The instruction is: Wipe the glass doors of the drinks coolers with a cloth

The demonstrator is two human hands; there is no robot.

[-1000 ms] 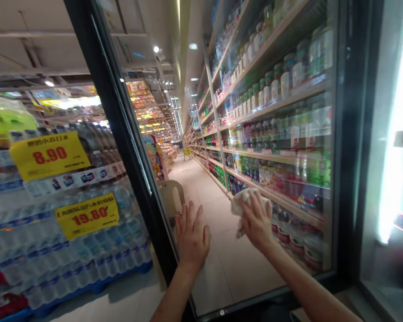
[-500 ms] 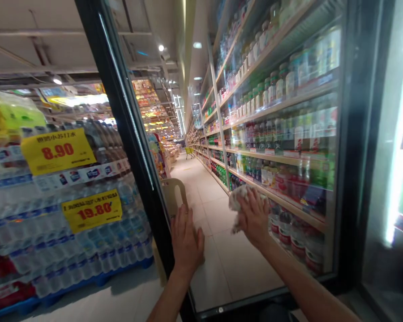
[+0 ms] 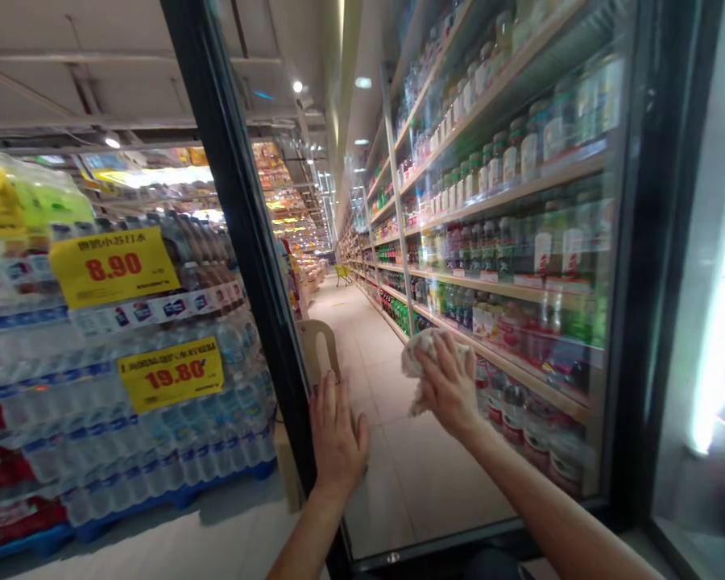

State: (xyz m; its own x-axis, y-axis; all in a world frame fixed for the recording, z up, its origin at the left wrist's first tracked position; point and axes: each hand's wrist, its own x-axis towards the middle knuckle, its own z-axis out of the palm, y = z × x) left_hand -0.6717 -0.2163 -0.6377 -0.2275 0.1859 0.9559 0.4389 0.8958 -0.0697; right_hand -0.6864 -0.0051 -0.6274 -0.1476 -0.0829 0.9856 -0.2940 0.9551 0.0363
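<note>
A black-framed glass door fills the middle of the head view. My left hand lies flat on the glass beside the door's left frame bar, fingers stretched and holding nothing. To its right, my right hand presses a crumpled whitish cloth against the pane, fingers bent over it. Part of the cloth shows past the fingertips and hangs below them; the rest is hidden under the palm.
Left of the door stand stacked packs of bottled water on a blue pallet, with yellow price signs. Shelves of bottles show in the glass. A beige plastic chair and a distant yellow-green cart also appear.
My right hand and the cloth have shifted slightly left on the glass. My left hand stays in place. The view has turned a little, so the door frame sits farther right.
</note>
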